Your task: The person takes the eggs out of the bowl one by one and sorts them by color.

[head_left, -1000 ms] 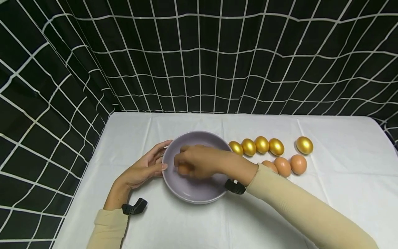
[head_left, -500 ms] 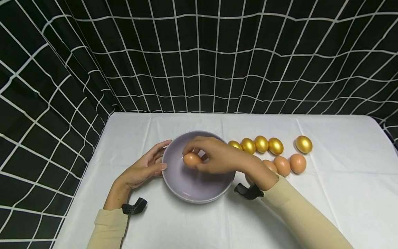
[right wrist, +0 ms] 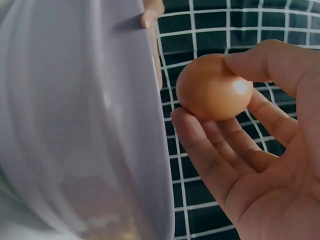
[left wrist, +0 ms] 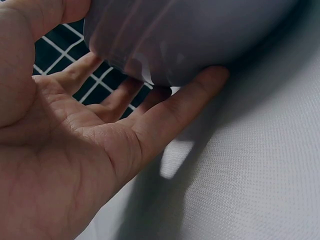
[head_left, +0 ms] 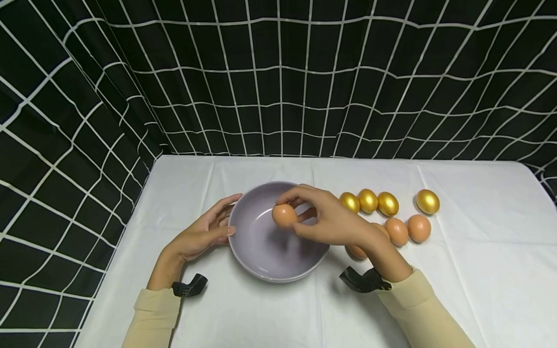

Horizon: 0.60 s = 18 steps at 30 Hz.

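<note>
My right hand (head_left: 328, 217) pinches a brown egg (head_left: 285, 216) between thumb and fingertips, over the purple-grey bowl (head_left: 261, 256). The right wrist view shows that egg (right wrist: 212, 87) raised clear of the bowl's rim (right wrist: 162, 150). My left hand (head_left: 202, 236) holds the bowl at its left side, thumb at the rim and fingers along the outer wall. From the left wrist, the fingers (left wrist: 175, 112) are seen curving under the bowl's wall (left wrist: 185, 40). No egg shows in the visible part of the bowl's inside.
Right of the bowl lies a row of gold eggs (head_left: 368, 200), with one gold egg (head_left: 428, 201) apart. Several brown eggs (head_left: 396, 231) lie in front of them, partly behind my right forearm. A white cloth (head_left: 261, 314) covers the table; a black white-lined curtain (head_left: 278, 87) hangs behind.
My right hand has lifted the brown egg from inside the bowl and moved it up and to the right. My left hand and the bowl have stayed put.
</note>
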Tool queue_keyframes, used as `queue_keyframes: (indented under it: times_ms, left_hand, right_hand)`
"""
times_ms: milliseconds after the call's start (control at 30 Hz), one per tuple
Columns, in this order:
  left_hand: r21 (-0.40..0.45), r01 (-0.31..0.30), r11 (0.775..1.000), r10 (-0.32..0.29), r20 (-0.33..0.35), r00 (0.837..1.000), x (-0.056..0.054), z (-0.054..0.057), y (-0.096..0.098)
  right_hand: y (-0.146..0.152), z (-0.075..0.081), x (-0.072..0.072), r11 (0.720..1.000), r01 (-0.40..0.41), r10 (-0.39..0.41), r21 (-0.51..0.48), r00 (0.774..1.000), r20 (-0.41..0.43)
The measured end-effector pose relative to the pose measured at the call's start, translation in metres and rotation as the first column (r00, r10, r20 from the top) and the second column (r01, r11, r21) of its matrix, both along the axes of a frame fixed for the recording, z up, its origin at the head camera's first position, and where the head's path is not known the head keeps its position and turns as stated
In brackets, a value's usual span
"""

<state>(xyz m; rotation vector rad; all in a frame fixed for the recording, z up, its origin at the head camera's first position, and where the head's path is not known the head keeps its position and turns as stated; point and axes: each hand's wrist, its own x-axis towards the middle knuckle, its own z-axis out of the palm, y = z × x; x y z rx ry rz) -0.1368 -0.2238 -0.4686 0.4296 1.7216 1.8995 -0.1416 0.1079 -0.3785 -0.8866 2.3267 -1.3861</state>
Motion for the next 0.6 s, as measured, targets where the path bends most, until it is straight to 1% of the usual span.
queue_keyframes:
  times_ms: [167,300,467,600]
  left_hand:
    - [0.005,0.006,1.0,-0.006,-0.001,1.0,0.0,0.0,-0.002]
    - [0.003,0.001,1.0,-0.001,0.002,1.0,0.0,0.0,-0.002]
    - [-0.004,-0.005,1.0,0.005,-0.001,1.0,0.001,0.002,0.0]
    - [-0.019,-0.005,1.0,0.005,0.004,1.0,0.002,0.003,0.001]
  right_hand:
    - [0.014,-0.004,0.011,0.995,0.089,-0.089,-0.047,0.996,0.01]
    - [0.024,-0.005,0.017,0.986,0.144,-0.144,-0.089,0.99,0.011]
    - [0.032,-0.006,0.021,0.973,0.182,-0.183,-0.142,0.983,0.007]
    - [0.038,-0.008,0.023,0.967,0.218,-0.219,-0.131,0.976,0.002]
